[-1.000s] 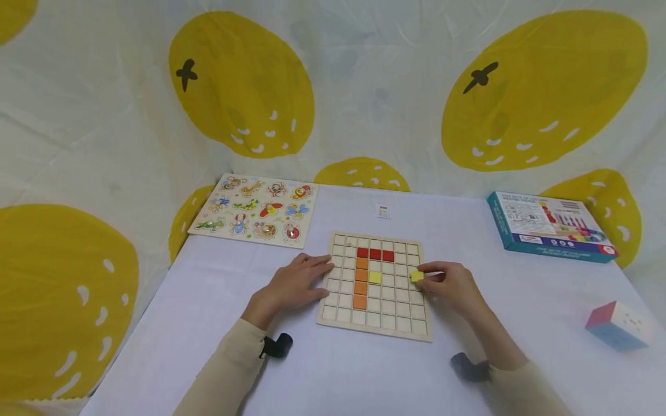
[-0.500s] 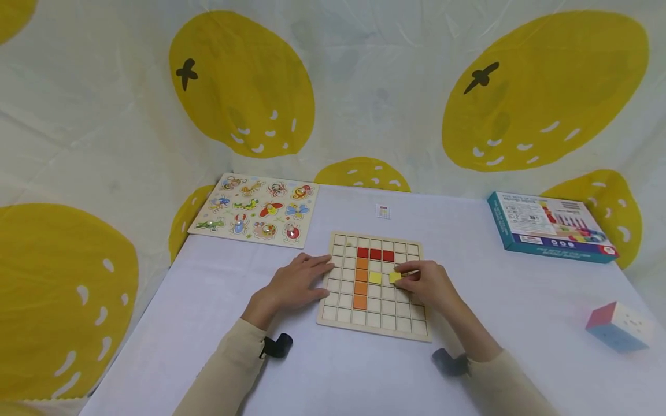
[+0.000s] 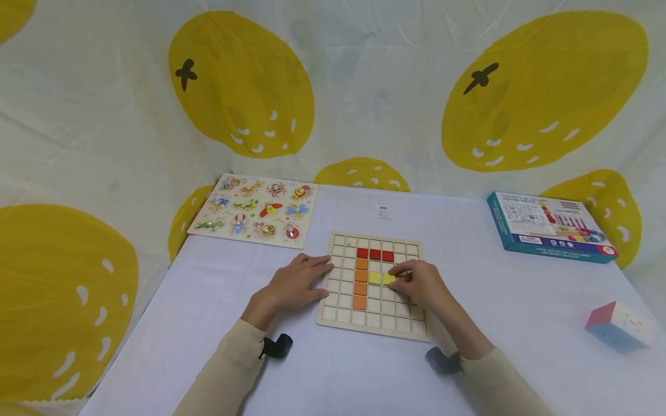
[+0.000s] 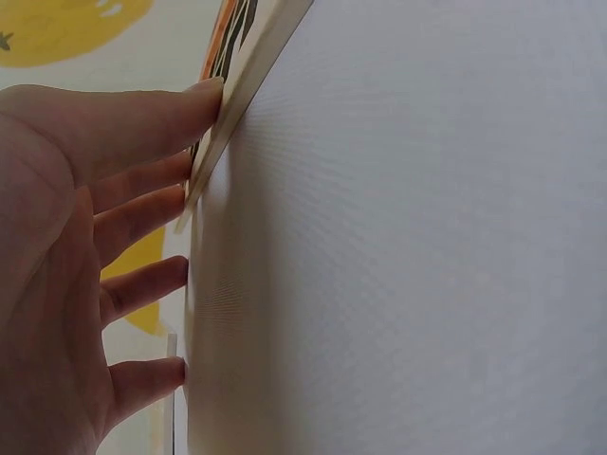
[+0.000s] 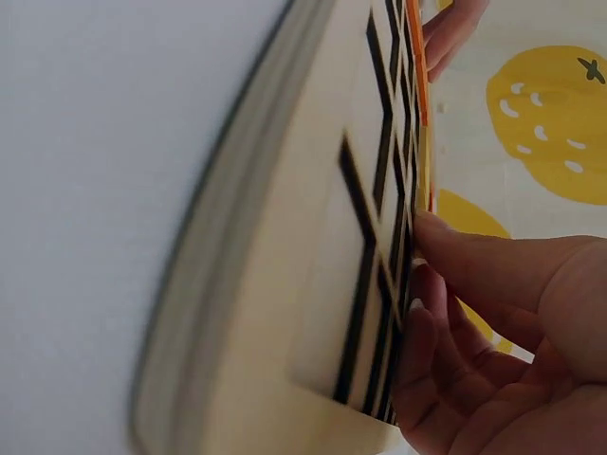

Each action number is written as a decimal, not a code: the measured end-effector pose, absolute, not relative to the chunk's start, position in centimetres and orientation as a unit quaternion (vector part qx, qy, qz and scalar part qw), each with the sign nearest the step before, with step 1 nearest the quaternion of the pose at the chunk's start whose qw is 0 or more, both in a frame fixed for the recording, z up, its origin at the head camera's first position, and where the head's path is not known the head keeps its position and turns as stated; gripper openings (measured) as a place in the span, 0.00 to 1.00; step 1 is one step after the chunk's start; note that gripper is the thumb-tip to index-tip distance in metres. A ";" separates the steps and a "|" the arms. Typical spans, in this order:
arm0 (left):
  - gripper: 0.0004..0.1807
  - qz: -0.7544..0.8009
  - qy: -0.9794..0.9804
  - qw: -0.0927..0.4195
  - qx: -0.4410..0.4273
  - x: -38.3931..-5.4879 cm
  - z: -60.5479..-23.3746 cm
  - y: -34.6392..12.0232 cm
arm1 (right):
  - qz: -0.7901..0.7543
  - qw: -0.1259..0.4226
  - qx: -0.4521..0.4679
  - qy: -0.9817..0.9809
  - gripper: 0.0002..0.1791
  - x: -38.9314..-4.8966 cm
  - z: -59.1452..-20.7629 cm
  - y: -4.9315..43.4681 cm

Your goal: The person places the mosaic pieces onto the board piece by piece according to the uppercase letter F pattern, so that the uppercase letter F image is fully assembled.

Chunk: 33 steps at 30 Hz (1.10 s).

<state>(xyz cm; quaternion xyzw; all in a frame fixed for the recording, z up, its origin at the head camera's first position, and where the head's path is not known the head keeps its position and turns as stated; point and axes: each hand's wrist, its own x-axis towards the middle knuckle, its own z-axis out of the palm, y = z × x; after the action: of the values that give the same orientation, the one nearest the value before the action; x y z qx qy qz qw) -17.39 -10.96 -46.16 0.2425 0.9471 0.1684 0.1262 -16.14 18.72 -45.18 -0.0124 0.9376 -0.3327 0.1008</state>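
A wooden grid board point(image 3: 374, 326) lies flat on the white table. In its cells sit a row of red square tiles point(image 3: 375, 254), a column of orange square tiles point(image 3: 360, 288) and one yellow tile point(image 3: 374, 278). My right hand point(image 3: 424, 283) pinches a second yellow tile point(image 3: 387, 279) between thumb and fingers, just right of the first; whether it is fully seated cannot be made out. With fingers spread, my left hand point(image 3: 296, 282) rests at the board's left edge. In the left wrist view the thumb point(image 4: 204, 104) touches that edge.
A puzzle board with insect pictures point(image 3: 255, 211) lies at the back left. Behind the grid is a small printed card point(image 3: 383, 211). At the right are a teal-edged box point(image 3: 551, 225) and a coloured cube point(image 3: 620, 326). A lemon-patterned cloth point(image 3: 374, 86) hangs behind.
My right hand has carried the yellow tile leftward from the board's right side to the cell beside the other yellow tile. The left hand has stayed in place.
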 end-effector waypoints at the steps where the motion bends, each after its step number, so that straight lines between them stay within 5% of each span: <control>1: 0.35 0.168 0.947 0.127 0.243 -17.4 -46.2 -11.0 | -0.330 0.100 -0.013 0.939 0.14 -16.2 -45.2 18.7; 33: 0.35 0.175 0.944 0.120 0.251 -17.4 -46.4 -11.1 | -0.335 0.093 -0.013 0.938 0.12 -16.1 -45.3 18.8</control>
<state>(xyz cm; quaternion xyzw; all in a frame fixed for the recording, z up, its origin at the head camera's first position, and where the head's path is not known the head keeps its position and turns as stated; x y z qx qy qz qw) -17.42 -11.13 -46.38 0.2513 0.9444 0.1749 0.1201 -16.10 18.80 -45.34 -0.0130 0.9376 -0.3348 0.0925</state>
